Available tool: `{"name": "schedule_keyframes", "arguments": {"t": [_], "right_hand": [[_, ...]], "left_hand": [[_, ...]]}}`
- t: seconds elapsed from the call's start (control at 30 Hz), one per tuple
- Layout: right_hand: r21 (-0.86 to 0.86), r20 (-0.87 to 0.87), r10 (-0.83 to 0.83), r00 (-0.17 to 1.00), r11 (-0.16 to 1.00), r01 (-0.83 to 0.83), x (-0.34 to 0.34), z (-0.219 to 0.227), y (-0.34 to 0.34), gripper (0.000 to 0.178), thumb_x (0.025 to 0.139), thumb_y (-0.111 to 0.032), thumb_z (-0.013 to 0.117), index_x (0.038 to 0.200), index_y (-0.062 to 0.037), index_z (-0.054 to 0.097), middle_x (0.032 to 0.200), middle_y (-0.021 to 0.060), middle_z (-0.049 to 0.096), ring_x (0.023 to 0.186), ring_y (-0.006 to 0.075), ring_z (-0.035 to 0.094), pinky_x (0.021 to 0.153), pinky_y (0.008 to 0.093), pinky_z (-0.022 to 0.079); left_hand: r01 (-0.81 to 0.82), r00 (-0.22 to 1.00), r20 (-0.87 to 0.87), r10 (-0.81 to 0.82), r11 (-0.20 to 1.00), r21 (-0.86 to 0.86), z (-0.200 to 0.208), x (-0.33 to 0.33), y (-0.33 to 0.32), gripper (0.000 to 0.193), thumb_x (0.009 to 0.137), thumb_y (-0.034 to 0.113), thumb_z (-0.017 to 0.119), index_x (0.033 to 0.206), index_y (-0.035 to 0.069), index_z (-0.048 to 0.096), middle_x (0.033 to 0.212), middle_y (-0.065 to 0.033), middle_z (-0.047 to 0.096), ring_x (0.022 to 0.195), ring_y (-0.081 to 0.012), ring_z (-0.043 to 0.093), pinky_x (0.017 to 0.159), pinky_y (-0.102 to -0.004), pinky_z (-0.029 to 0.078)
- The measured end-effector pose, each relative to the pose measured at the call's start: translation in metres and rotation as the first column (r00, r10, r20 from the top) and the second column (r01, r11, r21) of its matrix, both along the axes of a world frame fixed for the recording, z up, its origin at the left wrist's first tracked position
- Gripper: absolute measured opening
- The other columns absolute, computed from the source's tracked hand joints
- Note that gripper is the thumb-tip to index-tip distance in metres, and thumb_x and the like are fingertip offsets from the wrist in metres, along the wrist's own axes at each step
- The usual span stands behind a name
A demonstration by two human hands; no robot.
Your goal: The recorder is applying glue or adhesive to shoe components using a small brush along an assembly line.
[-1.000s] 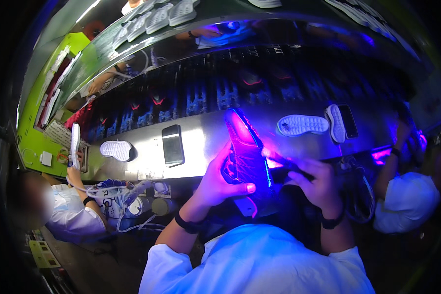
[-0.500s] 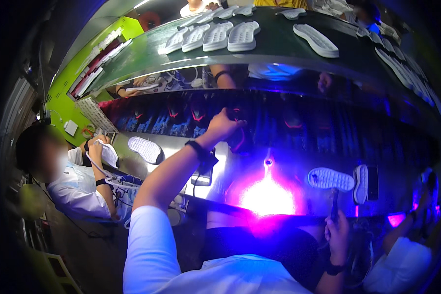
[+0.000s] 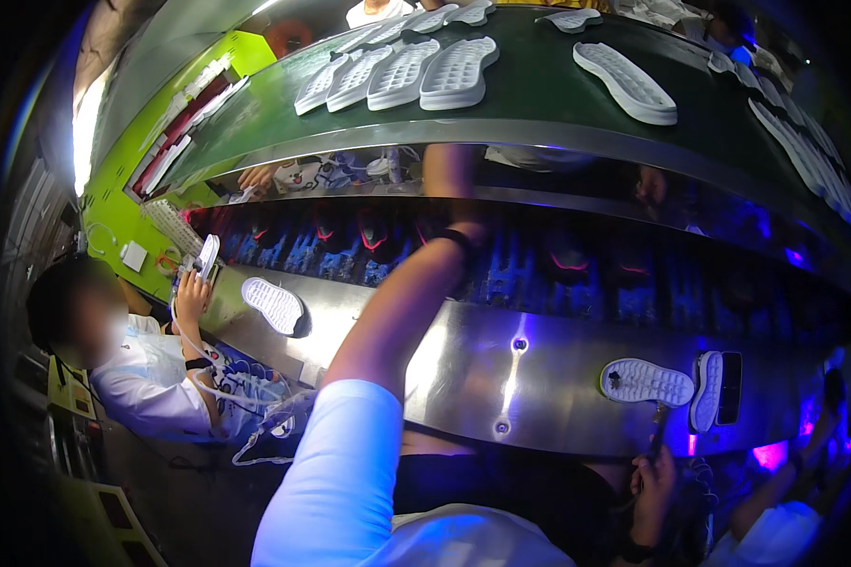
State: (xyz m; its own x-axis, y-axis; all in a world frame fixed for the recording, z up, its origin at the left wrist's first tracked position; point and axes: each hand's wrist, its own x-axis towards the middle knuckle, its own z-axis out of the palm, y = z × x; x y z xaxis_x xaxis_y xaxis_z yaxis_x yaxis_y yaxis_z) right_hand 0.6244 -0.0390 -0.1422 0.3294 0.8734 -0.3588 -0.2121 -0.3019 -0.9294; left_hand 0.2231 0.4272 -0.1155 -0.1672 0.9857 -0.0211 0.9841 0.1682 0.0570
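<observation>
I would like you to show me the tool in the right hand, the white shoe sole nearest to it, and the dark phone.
Dark-handled tool [image 3: 656, 437], head view, on its handle.
White shoe sole [image 3: 649, 383], head view, middle of its gridded face.
Dark phone [image 3: 730, 387], head view, middle of its face.

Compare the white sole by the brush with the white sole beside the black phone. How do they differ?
The sole by the brush lies flat, while the sole beside the phone looks tipped toward its edge, so narrower. The first runs across the picture; the second runs up and down it. The first has a dark patch at its left end; none shows on the second. Both are white.
</observation>
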Motion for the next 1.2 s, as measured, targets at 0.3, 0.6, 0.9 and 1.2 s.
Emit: {"name": "schedule_keyframes", "arguments": {"t": [0.3, 0.6, 0.9, 1.2], "right_hand": [[0.088, 0.089, 0.057, 0.994, 0.994, -0.065, -0.037, 0.035, 0.023, 0.042, 0.098, -0.003, 0.058, 0.139, -0.0042, 0.051, 0.092, 0.0035, 0.063, 0.058, 0.0045, 0.049, 0.048, 0.0192, 0.037], [0.044, -0.019, 0.111, 0.994, 0.993, -0.11, -0.027, 0.006, 0.018, 0.04, 0.098, -0.002, 0.059, 0.138, -0.0037, 0.052, 0.093, 0.0045, 0.065, 0.06, 0.0046, 0.051, 0.049, 0.0189, 0.039], [0.038, -0.028, 0.032, 0.999, 0.999, -0.031, -0.007, 0.01, 0.023, 0.045, 0.097, -0.004, 0.064, 0.14, -0.0015, 0.051, 0.091, -0.0003, 0.061, 0.064, 0.0039, 0.053, 0.051, 0.0208, 0.042], [0.018, -0.002, -0.06, 0.998, 0.998, 0.06, 0.004, 0.009, -0.029, 0.046, 0.099, -0.006, 0.062, 0.143, -0.0042, 0.049, 0.095, 0.0008, 0.063, 0.065, 0.0051, 0.054, 0.054, 0.0205, 0.042]], "left_hand": [[-0.17, 0.914, 0.403, -0.049, 0.855, 0.49, -0.071, 0.193, -0.017, 0.089, 0.076, 0.036, 0.076, 0.146, -0.002, 0.037, 0.152, -0.026, 0.038, 0.146, -0.0415, 0.029, 0.12, -0.0516, 0.023], [0.019, 0.997, 0.038, -0.073, 0.654, 0.756, -0.096, 0.016, 0.037, 0.023, 0.091, 0.027, 0.065, 0.102, 0.007, 0.068, 0.09, -0.0133, 0.069, 0.078, -0.0304, 0.069, 0.072, -0.0391, 0.055], [0.091, 0.783, 0.519, -0.342, 0.889, 0.449, -0.1, 0.134, 0.025, 0.021, 0.094, 0.027, 0.062, 0.103, 0.009, 0.067, 0.081, -0.01, 0.067, 0.07, -0.0273, 0.068, 0.065, -0.0378, 0.054], [0.085, 0.322, 0.944, -0.071, 0.995, 0.046, -0.084, 0.252, -0.015, 0.02, 0.095, 0.027, 0.061, 0.104, 0.009, 0.065, 0.078, -0.008, 0.066, 0.069, -0.0248, 0.068, 0.062, -0.0365, 0.053]]}}
